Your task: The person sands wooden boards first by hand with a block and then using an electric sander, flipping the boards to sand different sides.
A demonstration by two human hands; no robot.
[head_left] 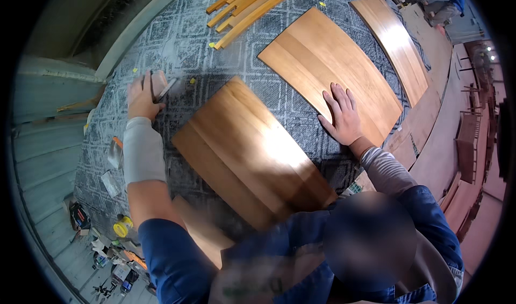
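Note:
My left hand (141, 99) reaches to the left part of the patterned grey carpet (209, 62). Its fingers lie over a small tan block with a pale, flat edge (167, 89), partly hidden by the hand; its exact kind does not show. My right hand (344, 117) rests spread on the lower left edge of a wide wooden panel (328, 56), palm down and holding nothing. Between my arms lies a second wooden panel (236, 126), glossy under a bright reflection. Its near end passes beneath my body. A third, narrower panel (387, 40) lies farther right.
Several wooden strips (252, 8) lie at the far edge of the carpet. Near my left forearm are a metallic piece with an orange edge (115, 152), a pale block (111, 183) and a yellow roll (123, 226). Another board (201, 229) shows beside my left sleeve.

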